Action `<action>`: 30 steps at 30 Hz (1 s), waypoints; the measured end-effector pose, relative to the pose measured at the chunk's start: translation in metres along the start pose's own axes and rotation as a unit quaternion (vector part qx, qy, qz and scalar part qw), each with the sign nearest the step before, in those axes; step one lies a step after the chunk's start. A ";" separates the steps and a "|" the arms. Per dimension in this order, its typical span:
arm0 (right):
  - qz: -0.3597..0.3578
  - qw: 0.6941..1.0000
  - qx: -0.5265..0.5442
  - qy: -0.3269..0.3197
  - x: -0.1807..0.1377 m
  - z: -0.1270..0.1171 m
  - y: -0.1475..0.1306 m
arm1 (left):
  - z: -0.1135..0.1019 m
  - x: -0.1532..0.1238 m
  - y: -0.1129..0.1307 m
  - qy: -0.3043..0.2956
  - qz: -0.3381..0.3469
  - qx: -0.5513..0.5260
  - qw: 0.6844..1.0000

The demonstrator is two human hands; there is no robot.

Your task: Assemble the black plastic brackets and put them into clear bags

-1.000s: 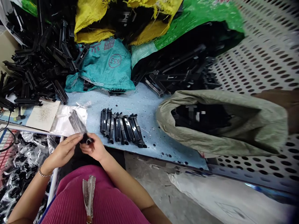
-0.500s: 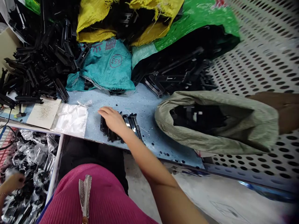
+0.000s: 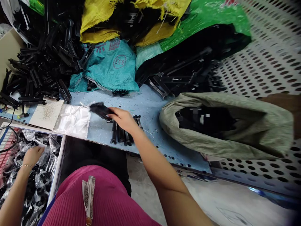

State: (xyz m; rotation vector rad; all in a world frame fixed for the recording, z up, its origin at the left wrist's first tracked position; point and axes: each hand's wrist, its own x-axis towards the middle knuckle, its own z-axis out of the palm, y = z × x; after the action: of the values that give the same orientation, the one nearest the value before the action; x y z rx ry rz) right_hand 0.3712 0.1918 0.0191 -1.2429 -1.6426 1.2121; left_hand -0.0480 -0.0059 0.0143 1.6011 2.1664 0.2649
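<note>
My right hand is closed on the end of a black plastic part, lifted and tilted over the work surface, slightly blurred. Below and beside that hand, several more black plastic parts lie in a row near the front edge, partly covered by my wrist. A stack of clear plastic bags lies just left of the held part. My left hand, fingers curled together with nothing visible in them, is above a white-rimmed box of black parts in clear bags.
A heap of black parts covers the back left. Behind the blue surface stand a teal sack, a yellow sack and a green sack. A grey-green sack lies right, by a perforated panel.
My right hand has raised a black part off the row, its free end pointing left towards the bags. My left hand has moved up and right across the box.
</note>
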 end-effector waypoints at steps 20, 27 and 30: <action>0.157 0.844 0.506 -0.085 0.000 0.118 -0.007 | 0.064 0.113 0.133 -0.010 0.042 -0.376 0.925; 0.231 0.796 0.550 -0.101 -0.039 0.113 0.011 | 0.062 0.112 0.123 0.099 0.260 -0.102 0.955; 0.333 0.669 0.620 -0.240 -0.070 0.108 0.021 | 0.059 0.114 0.119 0.102 0.262 -0.133 0.950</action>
State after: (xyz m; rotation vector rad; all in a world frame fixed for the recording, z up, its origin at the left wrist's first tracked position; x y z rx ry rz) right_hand 0.2949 0.0993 -0.0325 -0.5359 -0.1696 2.6063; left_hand 0.0537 0.1338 -0.0162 2.0243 1.6995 0.8778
